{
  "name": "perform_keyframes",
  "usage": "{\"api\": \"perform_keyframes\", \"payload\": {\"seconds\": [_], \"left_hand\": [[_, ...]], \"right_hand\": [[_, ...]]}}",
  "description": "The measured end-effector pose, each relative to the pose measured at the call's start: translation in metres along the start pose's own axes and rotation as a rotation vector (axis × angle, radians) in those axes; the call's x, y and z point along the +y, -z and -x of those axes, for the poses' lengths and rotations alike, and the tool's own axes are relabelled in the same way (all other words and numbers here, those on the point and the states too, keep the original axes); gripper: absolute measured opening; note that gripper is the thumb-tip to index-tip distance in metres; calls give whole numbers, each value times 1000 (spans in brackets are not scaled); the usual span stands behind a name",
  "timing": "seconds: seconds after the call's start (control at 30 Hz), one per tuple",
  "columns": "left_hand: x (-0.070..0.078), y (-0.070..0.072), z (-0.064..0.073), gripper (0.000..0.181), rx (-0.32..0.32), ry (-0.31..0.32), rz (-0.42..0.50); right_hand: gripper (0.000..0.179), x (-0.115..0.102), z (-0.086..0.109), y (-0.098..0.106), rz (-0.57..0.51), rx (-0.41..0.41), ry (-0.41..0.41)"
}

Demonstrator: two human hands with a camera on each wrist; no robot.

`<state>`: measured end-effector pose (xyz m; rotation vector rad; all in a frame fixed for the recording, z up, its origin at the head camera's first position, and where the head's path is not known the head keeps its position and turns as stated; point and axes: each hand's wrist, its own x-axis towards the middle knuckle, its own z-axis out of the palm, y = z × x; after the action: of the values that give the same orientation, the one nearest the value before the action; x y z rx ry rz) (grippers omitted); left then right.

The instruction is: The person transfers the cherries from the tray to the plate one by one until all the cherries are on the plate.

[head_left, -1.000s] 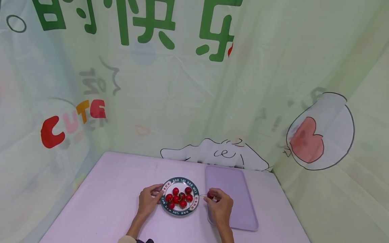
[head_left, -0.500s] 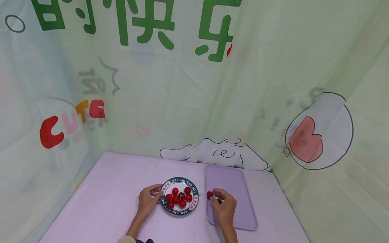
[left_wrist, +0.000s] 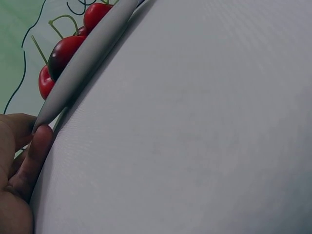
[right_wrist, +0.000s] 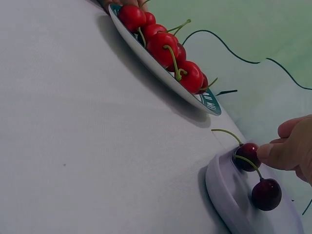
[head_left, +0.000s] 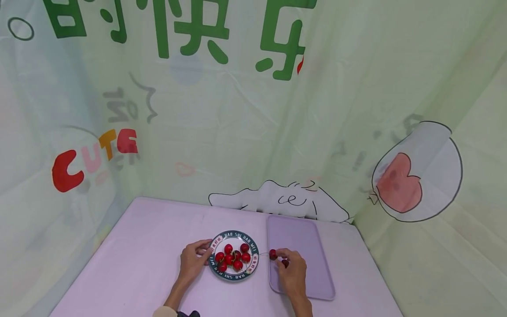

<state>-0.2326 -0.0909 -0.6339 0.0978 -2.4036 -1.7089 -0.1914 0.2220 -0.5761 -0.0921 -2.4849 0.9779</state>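
A round plate (head_left: 251,266) with a dark green rim bears several red cherries (head_left: 229,259), stems attached. At its left side my left hand (head_left: 192,260) grips the rim, thumb above and fingers below; the left wrist view shows the plate's edge between the thumb and fingers (left_wrist: 40,146). My right hand (head_left: 292,268) is over the left side of a purple tray (head_left: 309,246). Its thumb and finger tips pinch the right edge of a dark red cherry (right_wrist: 246,155) by the tray's rim. A second dark cherry (right_wrist: 266,194) lies in the tray beneath that hand.
A pale pink tabletop (head_left: 158,237) carries plate and tray, with a narrow gap between them. A printed curtain (head_left: 222,141) hangs along the back and both sides of the table.
My right hand shifted right off the cherry at the tray's rim, then came slightly back to it. That cherry stays in place. The left hand and plate have barely moved.
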Motion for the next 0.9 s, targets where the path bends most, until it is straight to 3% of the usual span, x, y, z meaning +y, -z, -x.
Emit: {"api": "perform_keyframes", "payload": {"seconds": [0.3,0.6,0.9], "left_hand": [[-1,1,-1,33,-12,1,2],[2,3,1,32,-8,-25,10],[1,2,0,32,-11,-5,5]], "right_hand": [[29,-2,-1,-1,76,-99,21],[28,4,-1,-8,145,-121,58],[25,-3,-1,-8,196,-152,58]]}}
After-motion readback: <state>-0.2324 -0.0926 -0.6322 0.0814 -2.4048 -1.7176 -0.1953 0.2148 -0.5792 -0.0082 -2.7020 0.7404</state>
